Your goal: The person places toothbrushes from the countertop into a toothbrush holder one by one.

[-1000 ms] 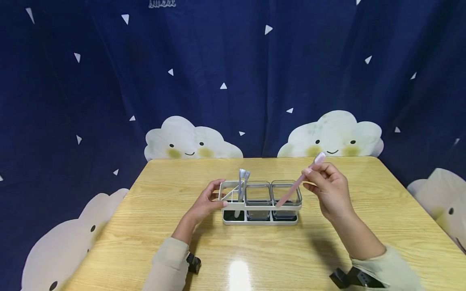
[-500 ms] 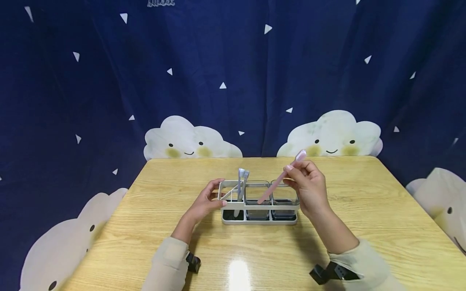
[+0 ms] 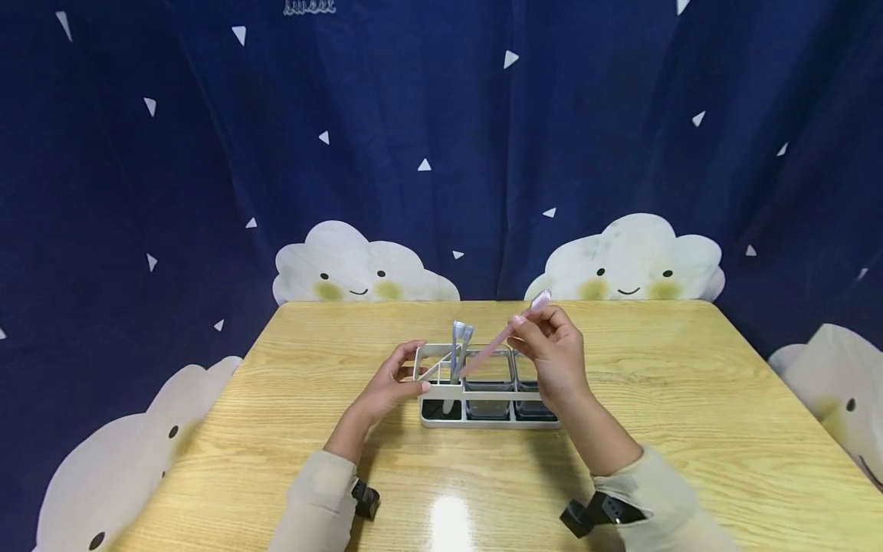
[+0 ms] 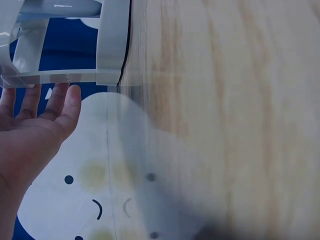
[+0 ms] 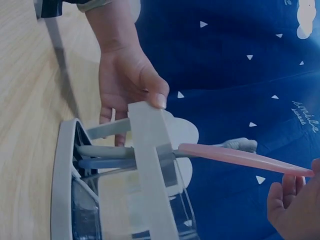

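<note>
Right hand [image 3: 555, 360] pinches pink plastic toothbrush [image 3: 498, 343] near bristle end, handle tip slanting down over leftmost slot of white three-compartment holder [image 3: 483, 392]. Left hand [image 3: 389, 383], fingers curled on holder's left end, steadies it.

Advice: lower slowly, straighten the tilt, steer clear of grey toothbrushes [image 3: 459, 349]; tip seems just inside the rim.

Versus second ago: toothbrush and right hand moved leftward from rightmost clear cup.

Rack [image 3: 491, 392] mid-table [image 3: 690, 429]; two toothbrushes [image 3: 458, 345] seemingly in its left compartment
</note>
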